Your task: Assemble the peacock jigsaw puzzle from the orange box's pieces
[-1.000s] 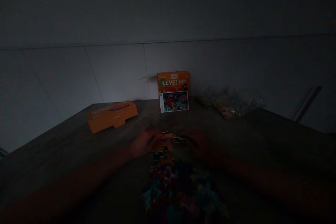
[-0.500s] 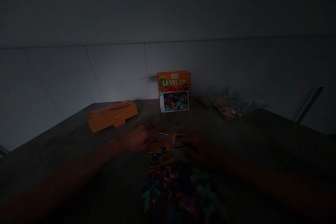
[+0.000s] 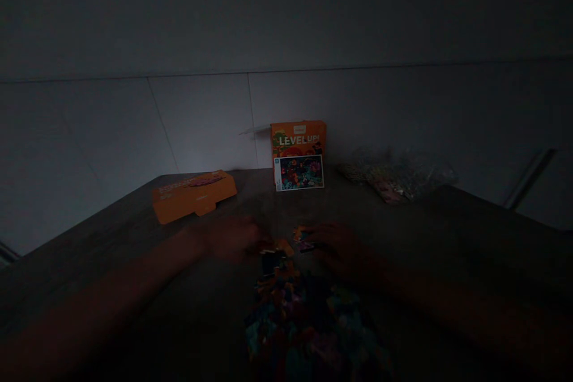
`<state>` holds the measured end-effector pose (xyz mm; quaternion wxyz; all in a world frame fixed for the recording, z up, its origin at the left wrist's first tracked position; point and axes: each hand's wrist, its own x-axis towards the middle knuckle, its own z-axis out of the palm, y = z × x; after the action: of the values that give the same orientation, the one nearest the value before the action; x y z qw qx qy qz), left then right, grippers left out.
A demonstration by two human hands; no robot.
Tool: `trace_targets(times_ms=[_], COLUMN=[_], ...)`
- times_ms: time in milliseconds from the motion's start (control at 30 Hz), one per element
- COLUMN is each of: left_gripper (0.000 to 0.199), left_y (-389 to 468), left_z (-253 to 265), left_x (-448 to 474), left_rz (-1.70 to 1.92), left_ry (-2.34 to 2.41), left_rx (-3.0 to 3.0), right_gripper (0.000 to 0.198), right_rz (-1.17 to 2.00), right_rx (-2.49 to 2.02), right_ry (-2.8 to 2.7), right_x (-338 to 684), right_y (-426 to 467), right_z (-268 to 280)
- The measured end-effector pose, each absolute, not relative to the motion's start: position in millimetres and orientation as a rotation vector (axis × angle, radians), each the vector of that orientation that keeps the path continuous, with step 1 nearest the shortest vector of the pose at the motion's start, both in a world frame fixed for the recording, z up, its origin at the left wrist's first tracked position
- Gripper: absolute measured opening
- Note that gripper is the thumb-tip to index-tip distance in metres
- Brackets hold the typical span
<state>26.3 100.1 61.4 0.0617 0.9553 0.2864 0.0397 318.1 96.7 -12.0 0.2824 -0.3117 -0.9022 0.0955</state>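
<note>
The left hand now shifts nearer the person, beside the orange piece atop the heaped puzzle pieces, leaving a small cluster at the right hand's fingertips alone, though in this gloom I cannot tell how far either grip is closed or whether it holds anything.

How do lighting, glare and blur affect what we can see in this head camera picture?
Head view: dim throughout, the wall palest left of centre; the standing box has readable words; the clear plastic shows faint glints; the left hand looks blurred; the puzzle pieces fade into shadow towards the bottom.
</note>
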Motion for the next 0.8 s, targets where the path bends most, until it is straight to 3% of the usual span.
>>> trace_targets(times_ms=[300, 467, 600, 800], left_gripper=[0.029, 0.048, 0.041, 0.028], left_y=[129, 122, 105, 104], left_z=[51, 45, 41, 28], left_x=[4, 12, 36, 42], left_rz=[0.164, 0.219, 0.224, 0.221], left_ry=[1.218, 1.117, 0.805, 0.847], left_rx=[2.695, 2.835, 2.939, 2.867], right_gripper=[0.035, 0.034, 0.034, 0.034], right_rz=[0.256, 0.235, 0.215, 0.208], right_rx=[-0.866, -0.853, -0.836, -0.836], right_ry=[-2.441, -2.443, -2.436, -2.440], right_x=[319, 319, 318, 318], right_y=[96, 96, 97, 99], right_z=[-11, -11, -12, -16])
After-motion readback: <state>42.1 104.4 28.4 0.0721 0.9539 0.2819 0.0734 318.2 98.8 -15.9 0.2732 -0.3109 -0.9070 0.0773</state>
